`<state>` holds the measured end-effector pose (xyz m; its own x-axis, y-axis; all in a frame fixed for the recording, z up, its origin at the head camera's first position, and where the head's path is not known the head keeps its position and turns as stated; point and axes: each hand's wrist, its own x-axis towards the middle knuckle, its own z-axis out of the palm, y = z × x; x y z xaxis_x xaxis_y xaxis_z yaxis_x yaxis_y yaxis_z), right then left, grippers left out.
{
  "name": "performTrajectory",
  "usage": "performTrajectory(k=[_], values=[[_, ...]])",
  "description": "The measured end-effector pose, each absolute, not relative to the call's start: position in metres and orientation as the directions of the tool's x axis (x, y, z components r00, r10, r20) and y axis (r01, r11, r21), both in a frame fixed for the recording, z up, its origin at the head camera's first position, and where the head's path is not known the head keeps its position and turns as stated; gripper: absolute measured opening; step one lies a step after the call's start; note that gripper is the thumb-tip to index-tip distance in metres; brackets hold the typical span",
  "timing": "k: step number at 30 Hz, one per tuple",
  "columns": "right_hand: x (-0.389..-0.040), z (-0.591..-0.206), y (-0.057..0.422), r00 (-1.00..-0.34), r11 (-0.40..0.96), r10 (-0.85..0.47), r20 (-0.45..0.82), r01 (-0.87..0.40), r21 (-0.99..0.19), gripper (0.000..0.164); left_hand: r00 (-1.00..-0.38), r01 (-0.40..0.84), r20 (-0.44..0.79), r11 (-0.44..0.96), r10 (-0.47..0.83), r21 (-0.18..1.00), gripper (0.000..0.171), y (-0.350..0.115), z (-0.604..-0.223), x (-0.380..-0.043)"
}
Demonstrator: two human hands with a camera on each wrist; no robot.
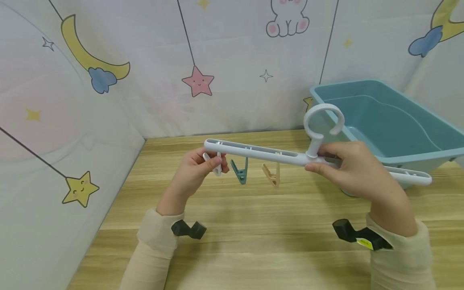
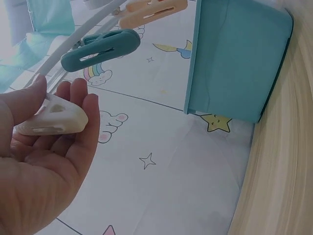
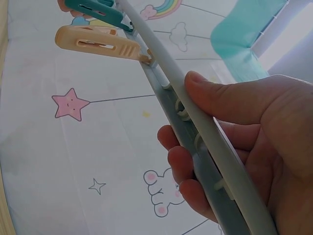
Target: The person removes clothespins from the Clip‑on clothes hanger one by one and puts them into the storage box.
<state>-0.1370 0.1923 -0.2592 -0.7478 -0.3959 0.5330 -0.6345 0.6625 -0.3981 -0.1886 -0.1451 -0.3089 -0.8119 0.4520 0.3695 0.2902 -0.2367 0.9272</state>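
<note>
My right hand [image 1: 357, 171] grips a white hanger bar [image 1: 261, 154] just right of its round hook [image 1: 324, 117], holding it above the table. Under the bar's left half hang a teal clothespin [image 1: 240, 172] and a beige clothespin [image 1: 272, 175]. At the left end my left hand [image 1: 197, 169] pinches a white clothespin [image 1: 216, 164] between thumb and fingers, right at the bar's underside. In the left wrist view this white clothespin [image 2: 56, 117] lies against the fingers, below the teal one [image 2: 101, 49]. Small pegs show inside the bar's hollow underside in the right wrist view.
A large blue-green plastic tub [image 1: 395, 121] stands at the back right, behind the bar's right end. The wooden table [image 1: 232, 249] meets a white patterned cloth [image 1: 235, 108] along its back and left edges.
</note>
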Motion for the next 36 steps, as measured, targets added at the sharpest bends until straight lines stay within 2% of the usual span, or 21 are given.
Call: performTrajectory(k=[4, 8, 13, 16, 21, 28, 36], values=[[-0.136, -0.258, 0.192, -0.753, 0.665, -0.397, 0.525, -0.630, -0.401, 0.016, -0.842, 0.329, 0.362, -0.150, 0.400, 0.932, 0.012, -0.145, -0.308, -0.187], [-0.135, -0.256, 0.192, -0.749, 0.664, -0.398, 0.529, -0.634, -0.398, 0.014, -0.850, 0.364, 0.393, -0.146, 0.351, 0.920, 0.010, -0.143, -0.307, -0.185], [-0.135, -0.256, 0.191, -0.739, 0.655, -0.397, 0.544, -0.643, -0.396, 0.013, -0.864, 0.414, 0.425, -0.100, 0.271, 0.905, 0.027, -0.138, -0.305, -0.181], [-0.135, -0.256, 0.192, -0.737, 0.654, -0.396, 0.549, -0.645, -0.395, 0.013, -0.856, 0.464, 0.460, -0.043, 0.235, 0.885, 0.025, -0.136, -0.304, -0.179], [-0.134, -0.256, 0.193, -0.741, 0.651, -0.391, 0.546, -0.642, -0.405, 0.014, -0.830, 0.544, 0.528, 0.053, 0.176, 0.837, 0.007, -0.131, -0.303, -0.177], [-0.136, -0.258, 0.195, -0.740, 0.651, -0.378, 0.557, -0.640, -0.408, 0.015, -0.800, 0.599, 0.591, 0.131, 0.102, 0.790, 0.006, -0.124, -0.302, -0.176], [-0.137, -0.259, 0.198, -0.745, 0.662, -0.367, 0.558, -0.630, -0.407, 0.014, -0.671, 0.732, 0.739, 0.206, 0.058, 0.649, 0.007, -0.114, -0.307, -0.181]])
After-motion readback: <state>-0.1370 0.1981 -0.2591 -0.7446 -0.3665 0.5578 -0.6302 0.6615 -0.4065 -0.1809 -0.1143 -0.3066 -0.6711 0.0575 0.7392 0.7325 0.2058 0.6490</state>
